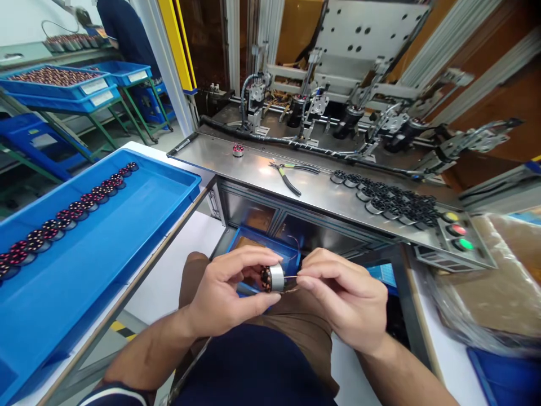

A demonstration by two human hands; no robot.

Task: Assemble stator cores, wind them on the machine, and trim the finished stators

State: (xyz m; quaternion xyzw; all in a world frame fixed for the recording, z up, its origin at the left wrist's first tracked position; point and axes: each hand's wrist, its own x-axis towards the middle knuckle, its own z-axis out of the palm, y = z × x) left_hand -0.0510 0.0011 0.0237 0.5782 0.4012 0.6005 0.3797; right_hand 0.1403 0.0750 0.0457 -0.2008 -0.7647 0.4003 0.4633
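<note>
Between the thumb and fingers of my left hand (230, 285) is a motor stator (276, 277), a short silver cylinder with copper windings on its left face. It is held on its side above my lap. My right hand (344, 293) pinches a thin copper wire (291, 277) that comes out of the stator's right side. Another strand of wire hangs just below it. A pair of pliers (287, 179) with yellow-green and black handles lies spread on the metal bench, and a single stator with red parts (238, 150) stands to its left.
A blue tray (105, 248) at left holds a row of stators. Several black-topped stators (393, 200) sit on the metal bench (257, 169) at right, beside a button box (460, 237). Behind stands a machine with clamps. A blue bin (243, 234) is below; a person (129, 34) is at far left.
</note>
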